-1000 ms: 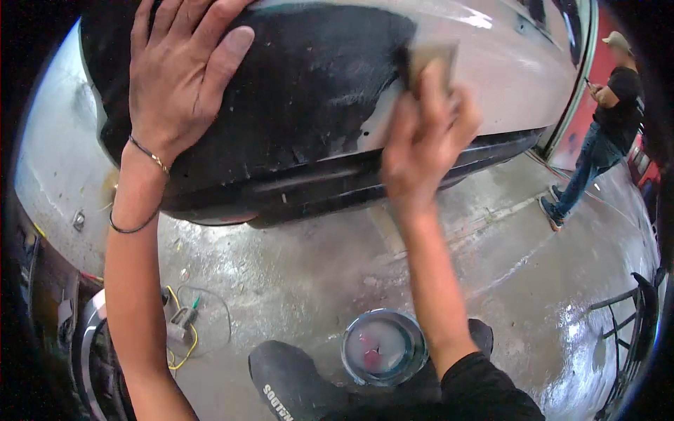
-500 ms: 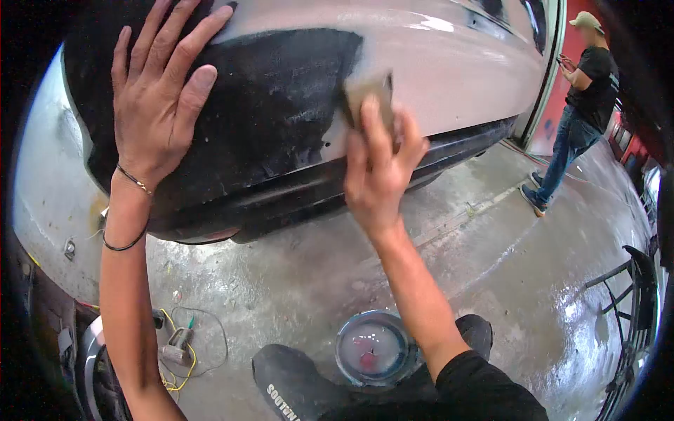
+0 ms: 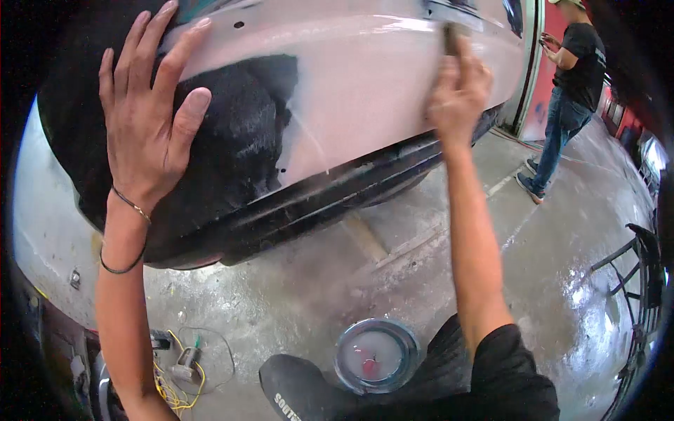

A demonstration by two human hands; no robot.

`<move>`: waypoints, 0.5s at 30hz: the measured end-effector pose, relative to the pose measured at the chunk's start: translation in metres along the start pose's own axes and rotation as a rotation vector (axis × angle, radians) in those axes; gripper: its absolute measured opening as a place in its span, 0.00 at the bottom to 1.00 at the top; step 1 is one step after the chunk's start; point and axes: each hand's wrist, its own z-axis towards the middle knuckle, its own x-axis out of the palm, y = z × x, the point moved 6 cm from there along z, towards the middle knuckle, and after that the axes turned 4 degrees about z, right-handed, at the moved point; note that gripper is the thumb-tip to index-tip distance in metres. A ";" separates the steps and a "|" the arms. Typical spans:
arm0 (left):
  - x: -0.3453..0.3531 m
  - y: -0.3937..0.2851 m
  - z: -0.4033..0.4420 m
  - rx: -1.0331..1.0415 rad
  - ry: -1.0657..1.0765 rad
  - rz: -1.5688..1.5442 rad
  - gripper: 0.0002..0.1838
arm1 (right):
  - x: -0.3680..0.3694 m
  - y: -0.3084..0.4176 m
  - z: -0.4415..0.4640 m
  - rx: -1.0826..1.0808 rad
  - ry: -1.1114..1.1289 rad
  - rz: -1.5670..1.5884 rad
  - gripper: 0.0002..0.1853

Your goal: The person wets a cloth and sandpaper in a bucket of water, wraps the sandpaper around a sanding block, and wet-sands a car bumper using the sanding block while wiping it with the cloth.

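A curved car bumper [image 3: 351, 91] fills the upper middle, its surface pale pinkish with a black patch [image 3: 242, 112] on the left. My left hand [image 3: 147, 112] lies with fingers spread on the black part at the upper left. Further right, my right hand [image 3: 460, 91] holds a flat brownish block [image 3: 450, 38] against the pale surface, near the upper right of the bumper. Slight blur covers the block and fingers. Below, a round bucket [image 3: 344, 358] of cloudy water with something red inside stands between my legs.
At the right, a person [image 3: 579, 63] in a dark shirt and jeans stands by a red wall. A black frame-like part [image 3: 642, 281] lies at the right edge. A power tool [image 3: 185, 368] with a yellow cord rests on the wet floor [image 3: 281, 295] at lower left.
My right hand has moved right and up across the pale surface with the block. The bumper has shifted left and down in view. My left hand stays spread on the black area.
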 end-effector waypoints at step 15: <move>-0.002 -0.009 0.010 0.021 0.001 -0.006 0.32 | -0.018 -0.056 0.026 0.015 0.048 0.023 0.22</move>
